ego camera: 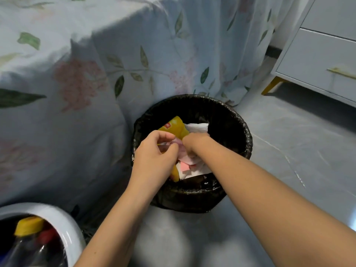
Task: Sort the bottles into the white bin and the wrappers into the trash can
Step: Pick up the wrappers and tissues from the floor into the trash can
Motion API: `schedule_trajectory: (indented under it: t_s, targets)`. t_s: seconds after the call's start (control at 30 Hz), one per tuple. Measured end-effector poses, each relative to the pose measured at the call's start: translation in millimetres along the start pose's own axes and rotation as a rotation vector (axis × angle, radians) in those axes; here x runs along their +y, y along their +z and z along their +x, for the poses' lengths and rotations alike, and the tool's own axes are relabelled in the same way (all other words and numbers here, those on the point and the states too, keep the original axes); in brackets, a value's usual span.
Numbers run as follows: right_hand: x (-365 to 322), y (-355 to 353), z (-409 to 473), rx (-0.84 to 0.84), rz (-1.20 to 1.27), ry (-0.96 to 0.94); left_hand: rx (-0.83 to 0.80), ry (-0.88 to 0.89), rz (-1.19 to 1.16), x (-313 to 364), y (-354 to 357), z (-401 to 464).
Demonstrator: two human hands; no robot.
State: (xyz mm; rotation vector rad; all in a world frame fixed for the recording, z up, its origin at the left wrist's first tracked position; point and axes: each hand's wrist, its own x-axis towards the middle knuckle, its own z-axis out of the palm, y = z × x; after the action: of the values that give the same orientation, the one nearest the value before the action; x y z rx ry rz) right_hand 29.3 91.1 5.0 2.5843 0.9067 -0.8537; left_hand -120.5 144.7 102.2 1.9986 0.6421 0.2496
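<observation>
A round trash can lined with a black bag stands on the floor by the draped table. Over its mouth, my left hand and my right hand are both closed on a bunch of wrappers: a yellow wrapper, pink and white wrappers. A white wrapper shows past my right fingers. At the bottom left, the white bin holds bottles: one dark bottle with a yellow cap and something with a red cap beside it.
A floral tablecloth hangs to the floor behind and left of both containers. A white drawer cabinet on yellow legs stands at the right. Grey tiled floor spreads to the right of the trash can.
</observation>
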Motion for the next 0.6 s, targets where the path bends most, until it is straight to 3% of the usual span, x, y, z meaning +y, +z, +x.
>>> schedule_trajectory:
  t_s: [0.13,0.2,0.37,0.5,0.53,0.6]
  targets:
    - [6.4,-0.6,-7.5,0.001,-0.020,0.060,-0.020,0.044,-0.041,7.9,4.2,-5.1]
    - [10.3,-9.6,-23.7,0.086,0.029,0.075,-0.049,0.067,-0.066,11.8,7.3,-9.7]
    - [59.1,-27.6,-126.4,0.593,0.338,-0.060,-0.134,0.082,-0.115,21.4,17.1,-20.8]
    - [108.2,48.0,-229.4,0.876,0.769,0.042,-0.194,0.078,-0.248,40.3,39.6,-39.2]
    - [117.1,82.2,-245.8,0.852,0.847,0.129,-0.241,0.084,-0.306,48.6,48.0,-47.7]
    - [128.5,155.4,-266.4,0.624,0.943,0.273,-0.402,0.096,-0.382,65.9,70.9,-69.3]
